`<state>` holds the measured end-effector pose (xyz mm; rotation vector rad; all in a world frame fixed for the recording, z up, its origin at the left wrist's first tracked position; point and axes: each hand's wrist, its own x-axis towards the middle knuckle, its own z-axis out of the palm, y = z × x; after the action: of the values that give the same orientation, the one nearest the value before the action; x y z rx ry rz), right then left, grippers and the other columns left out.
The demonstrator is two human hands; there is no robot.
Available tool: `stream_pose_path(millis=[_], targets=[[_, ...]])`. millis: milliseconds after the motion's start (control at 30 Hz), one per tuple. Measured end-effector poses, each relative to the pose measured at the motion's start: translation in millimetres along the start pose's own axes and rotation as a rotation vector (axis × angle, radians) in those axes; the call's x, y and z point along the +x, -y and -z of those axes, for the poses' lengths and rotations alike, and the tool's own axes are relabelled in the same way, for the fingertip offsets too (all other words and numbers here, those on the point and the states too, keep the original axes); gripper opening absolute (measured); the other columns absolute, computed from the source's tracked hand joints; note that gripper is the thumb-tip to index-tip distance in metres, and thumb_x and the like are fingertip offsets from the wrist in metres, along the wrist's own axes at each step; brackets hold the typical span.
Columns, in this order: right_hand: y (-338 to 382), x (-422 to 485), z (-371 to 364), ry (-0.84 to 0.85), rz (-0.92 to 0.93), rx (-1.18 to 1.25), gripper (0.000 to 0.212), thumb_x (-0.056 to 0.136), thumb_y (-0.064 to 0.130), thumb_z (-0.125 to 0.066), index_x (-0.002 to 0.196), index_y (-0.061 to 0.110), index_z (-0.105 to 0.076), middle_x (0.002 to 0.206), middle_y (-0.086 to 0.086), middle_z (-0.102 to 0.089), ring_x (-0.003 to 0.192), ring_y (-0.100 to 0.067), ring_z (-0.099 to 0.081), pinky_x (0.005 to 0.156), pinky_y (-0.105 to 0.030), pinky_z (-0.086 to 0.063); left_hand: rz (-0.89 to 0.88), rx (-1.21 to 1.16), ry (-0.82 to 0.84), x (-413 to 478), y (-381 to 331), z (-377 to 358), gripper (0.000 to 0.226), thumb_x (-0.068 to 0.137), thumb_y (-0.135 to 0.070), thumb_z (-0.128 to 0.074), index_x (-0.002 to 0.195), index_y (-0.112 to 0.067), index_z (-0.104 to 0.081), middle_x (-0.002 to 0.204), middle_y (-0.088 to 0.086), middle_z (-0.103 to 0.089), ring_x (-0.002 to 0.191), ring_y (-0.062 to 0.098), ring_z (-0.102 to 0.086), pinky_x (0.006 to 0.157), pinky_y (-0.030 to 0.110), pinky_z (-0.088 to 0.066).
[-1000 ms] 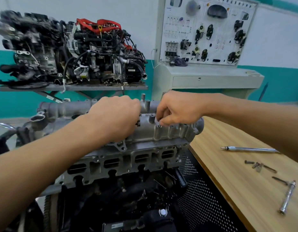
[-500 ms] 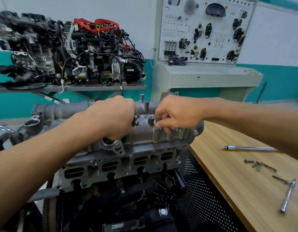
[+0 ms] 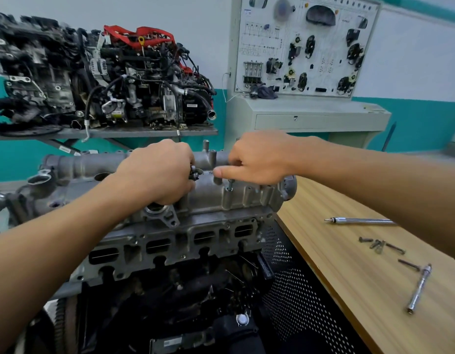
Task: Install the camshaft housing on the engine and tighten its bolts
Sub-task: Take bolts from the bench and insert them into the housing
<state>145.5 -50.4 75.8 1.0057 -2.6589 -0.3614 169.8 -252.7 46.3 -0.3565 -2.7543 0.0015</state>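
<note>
The grey cast camshaft housing lies on top of the engine's cylinder head, right in front of me. My left hand rests as a fist on the housing's middle, closed around several dark bolts whose heads stick out by the thumb. My right hand hovers over the housing's right part with its thumb pointing left. Its fingertips sit on the top of one bolt, which stands upright, partly sunk in a hole along the housing's front edge.
A wooden bench on the right carries a long extension bar, loose bolts and a ratchet handle. A black perforated panel sits below it. Behind stand another engine on a shelf and a training board.
My right hand has lifted a little and its thumb has swung left, so the bolt's shank now shows beneath the fingers. My left hand stays on the housing.
</note>
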Motion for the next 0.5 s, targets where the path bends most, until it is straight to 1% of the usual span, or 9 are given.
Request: stream_pose_path(millis=[67,167,200,267,367,500], targets=[[-7,-3,4,0.048,0.042,0.025,0.054,0.095,0.066,-0.037,0.067,0.022,-0.054,0.06,0.006,-0.055,0.056,-0.013,-0.053,0.051,-0.028,-0.037,0.002,-0.009,-0.013,1,0,-2,0.02,0.081,-0.042,-0.073,0.09,-0.024,-0.069,0.075,-0.001,-0.05,0.076,0.032,-0.06,0.066,0.037,-0.05],[-10,-4,4,0.127,0.135,0.059,0.029,0.095,0.053,-0.053,0.08,0.029,-0.054,0.068,0.014,-0.055,0.063,0.001,-0.05,0.058,-0.028,-0.042,0.008,-0.014,-0.029,3,0,-4,0.02,0.08,-0.041,-0.074,0.087,-0.023,-0.068,0.073,-0.002,-0.047,0.074,0.032,-0.058,0.063,0.036,-0.044],[-9,-3,3,0.133,0.163,0.054,0.025,0.095,0.05,-0.055,0.082,0.028,-0.054,0.069,0.014,-0.054,0.063,0.002,-0.049,0.06,-0.029,-0.044,0.011,-0.013,-0.033,3,0,-5,0.019,0.08,-0.04,-0.074,0.086,-0.023,-0.068,0.073,-0.002,-0.047,0.074,0.031,-0.058,0.062,0.035,-0.042],[-10,0,1,0.139,0.187,0.055,0.025,0.094,0.049,-0.057,0.083,0.026,-0.054,0.069,0.013,-0.054,0.063,0.0,-0.049,0.061,-0.03,-0.045,0.01,-0.006,-0.038,4,0,-6,0.019,0.08,-0.04,-0.074,0.083,-0.022,-0.066,0.074,-0.001,-0.049,0.073,0.031,-0.057,0.061,0.035,-0.04],[-14,0,-3,0.147,0.197,0.104,0.026,0.095,0.047,-0.058,0.078,0.029,-0.05,0.068,0.012,-0.052,0.063,-0.001,-0.048,0.058,-0.028,-0.041,0.003,0.008,-0.04,6,0,-7,0.021,0.081,-0.039,-0.073,0.079,-0.02,-0.064,0.074,0.001,-0.053,0.072,0.032,-0.058,0.059,0.035,-0.04],[-15,2,-10,0.115,0.198,0.153,0.022,0.095,0.046,-0.06,0.088,0.026,-0.054,0.073,0.013,-0.054,0.066,0.001,-0.05,0.058,-0.022,-0.04,0.011,0.002,-0.038,8,-1,-6,0.024,0.08,-0.04,-0.074,0.078,-0.02,-0.063,0.074,0.001,-0.052,0.071,0.032,-0.057,0.059,0.035,-0.042]])
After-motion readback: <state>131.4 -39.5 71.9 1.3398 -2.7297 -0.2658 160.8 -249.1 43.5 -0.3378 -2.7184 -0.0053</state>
